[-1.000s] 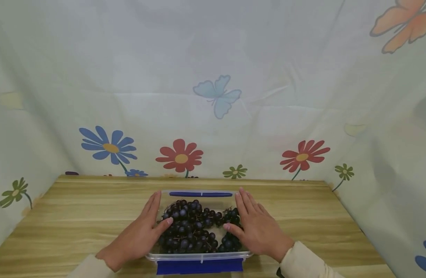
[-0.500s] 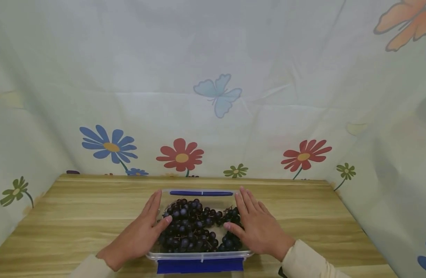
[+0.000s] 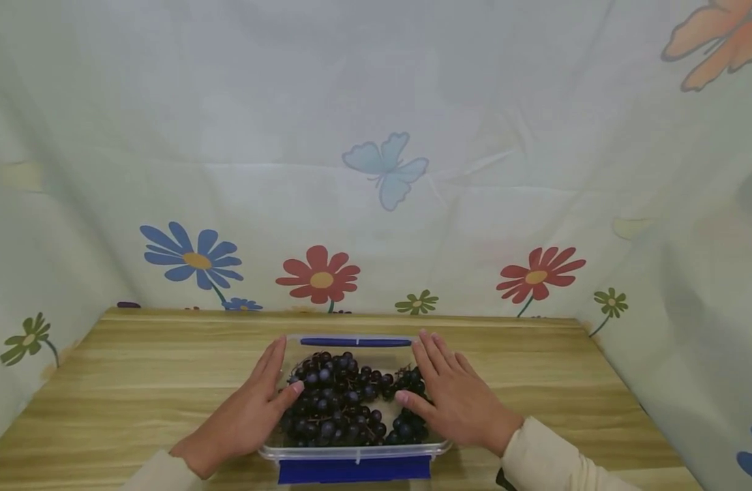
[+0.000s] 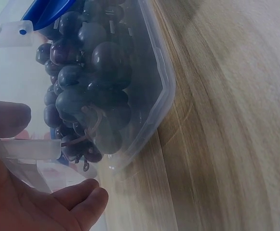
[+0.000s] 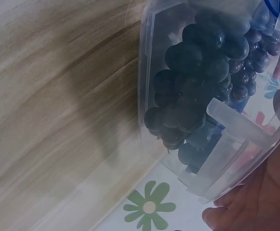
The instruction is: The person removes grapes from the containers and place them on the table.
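Note:
A clear plastic container (image 3: 406, 450) with blue clip flaps (image 3: 354, 470) stands on the wooden table, with bunches of dark grapes (image 3: 326, 409) inside. My left hand (image 3: 247, 416) rests along its left side, fingers straight towards the back and thumb over the rim above the grapes. On the opposite side lies my right hand (image 3: 461, 402), fingers also straight, its thumb reaching inward over the grapes. In the left wrist view, the thumb (image 4: 9, 118) shows through the clear plastic. Fingertips (image 5: 214, 216) show beside the wall in the right wrist view.
The wooden table (image 3: 136, 361) extends around the container. A fabric backdrop (image 3: 259, 136) printed with flowers and butterflies rises behind the table and on both sides.
The right hand has shifted very slightly on the container's right side. The left hand, the container and the grapes look the same; the head view drifts a little.

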Demonstrator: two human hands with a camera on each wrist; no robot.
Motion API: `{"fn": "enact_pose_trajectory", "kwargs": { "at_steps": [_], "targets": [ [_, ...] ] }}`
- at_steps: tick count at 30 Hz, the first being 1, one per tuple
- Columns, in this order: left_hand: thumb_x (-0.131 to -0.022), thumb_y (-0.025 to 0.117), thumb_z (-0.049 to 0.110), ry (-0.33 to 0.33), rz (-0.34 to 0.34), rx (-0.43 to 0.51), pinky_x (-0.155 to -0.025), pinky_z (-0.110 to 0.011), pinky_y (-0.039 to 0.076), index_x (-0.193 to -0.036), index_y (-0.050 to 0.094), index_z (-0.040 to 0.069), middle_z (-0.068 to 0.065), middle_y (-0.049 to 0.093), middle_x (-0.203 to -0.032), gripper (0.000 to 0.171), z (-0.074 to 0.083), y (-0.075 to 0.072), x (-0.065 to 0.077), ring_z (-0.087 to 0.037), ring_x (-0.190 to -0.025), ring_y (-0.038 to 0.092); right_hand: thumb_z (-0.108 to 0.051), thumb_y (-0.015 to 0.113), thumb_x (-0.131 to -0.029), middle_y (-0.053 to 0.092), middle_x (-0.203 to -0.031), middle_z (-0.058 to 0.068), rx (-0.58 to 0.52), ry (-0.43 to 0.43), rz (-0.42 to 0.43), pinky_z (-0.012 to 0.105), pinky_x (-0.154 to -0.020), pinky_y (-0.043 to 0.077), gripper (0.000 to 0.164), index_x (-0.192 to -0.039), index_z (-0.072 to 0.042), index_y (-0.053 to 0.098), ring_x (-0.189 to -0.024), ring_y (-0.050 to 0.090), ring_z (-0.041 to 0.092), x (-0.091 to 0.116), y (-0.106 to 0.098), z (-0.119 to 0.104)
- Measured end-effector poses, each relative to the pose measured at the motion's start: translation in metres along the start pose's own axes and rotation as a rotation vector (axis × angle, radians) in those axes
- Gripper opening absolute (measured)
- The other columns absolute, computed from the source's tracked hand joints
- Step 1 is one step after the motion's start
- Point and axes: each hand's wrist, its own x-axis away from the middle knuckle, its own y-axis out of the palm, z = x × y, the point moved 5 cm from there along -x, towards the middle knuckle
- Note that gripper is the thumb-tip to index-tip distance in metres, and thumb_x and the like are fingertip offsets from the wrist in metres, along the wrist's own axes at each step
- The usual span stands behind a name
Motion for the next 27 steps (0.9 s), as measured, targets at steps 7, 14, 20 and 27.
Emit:
{"fn": "enact_pose_trajectory", "kwargs": {
  "at_steps": [7,14,20,27],
  "targets": [
    [-0.11,0.037,0.058,-0.002,-0.002,0.002,-0.123,-0.073,0.023,-0.168,-0.011,0.016,-0.017,-0.009,-0.176,0.086,0.0,-0.001,0.001,-0.047,-0.161,0.006,-0.071,0.036,-0.104,-0.004,-0.177,0.003,0.0,-0.031,-0.009,0.064,-0.131,0.013,0.09,-0.169,-0.015,0.009,-0.166,0.0,0.029,-0.001,0.0,-0.001],
    [-0.11,0.036,0.058,-0.007,-0.014,0.006,-0.123,-0.073,0.023,-0.168,-0.012,0.017,-0.017,-0.01,-0.176,0.085,0.0,0.001,0.0,-0.047,-0.161,0.005,-0.072,0.035,-0.103,-0.003,-0.178,0.001,0.014,-0.042,-0.035,0.064,-0.131,0.012,0.089,-0.169,-0.019,0.009,-0.166,0.0,0.028,-0.003,0.001,-0.001],
    [-0.11,0.036,0.058,-0.003,-0.015,0.01,-0.123,-0.073,0.023,-0.168,-0.012,0.017,-0.017,-0.01,-0.176,0.085,0.001,0.0,0.0,-0.047,-0.161,0.006,-0.075,0.032,-0.102,-0.002,-0.178,0.0,0.059,-0.077,-0.036,0.065,-0.131,0.012,0.089,-0.169,-0.02,0.01,-0.166,0.001,0.027,-0.005,0.001,-0.006],
    [-0.11,0.037,0.057,0.013,-0.017,0.016,-0.123,-0.073,0.023,-0.168,-0.01,0.014,-0.018,-0.009,-0.176,0.086,0.001,0.0,0.002,-0.047,-0.161,0.006,-0.072,0.034,-0.103,0.0,-0.178,0.002,0.083,-0.111,-0.03,0.066,-0.13,0.012,0.087,-0.169,-0.02,0.012,-0.166,0.002,0.029,-0.005,-0.004,-0.013]
  ]
}}
